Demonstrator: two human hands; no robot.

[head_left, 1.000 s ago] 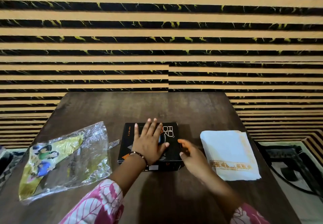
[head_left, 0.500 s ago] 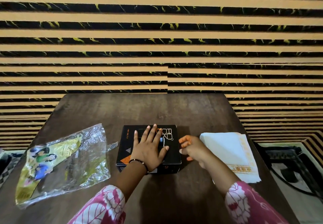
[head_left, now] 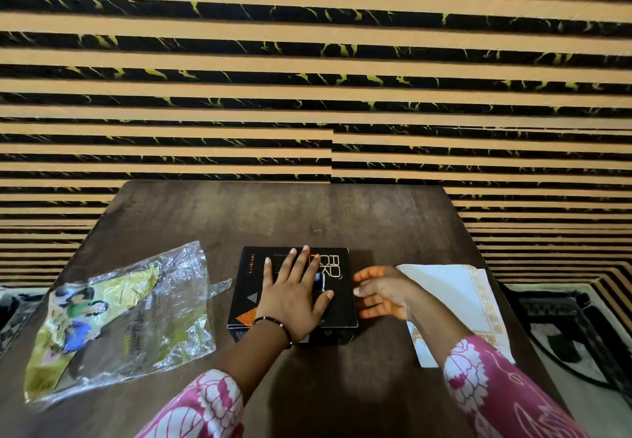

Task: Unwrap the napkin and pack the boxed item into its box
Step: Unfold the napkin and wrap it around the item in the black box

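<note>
A closed black box (head_left: pixel 251 287) with orange marks and white lettering lies flat in the middle of the brown table (head_left: pixel 307 211). My left hand (head_left: pixel 295 295) rests flat on its lid, fingers spread. Just off the box's right edge is my right hand (head_left: pixel 383 292), fingers apart and slightly curled, holding nothing; its fingertips are at the lid's edge. A folded white napkin (head_left: pixel 458 295) with a gold patterned border lies to the right of the box, partly under my right forearm. The box's contents are hidden.
A crumpled clear and yellow plastic wrapper (head_left: pixel 116 321) with printed figures lies at the table's left. A striped orange and black wall (head_left: pixel 314 78) stands right behind the table. A patterned floor mat (head_left: pixel 574 331) shows past the right edge.
My right hand moved from the box's front right corner up along its right side and spread its fingers. My left hand stayed flat on the lid.
</note>
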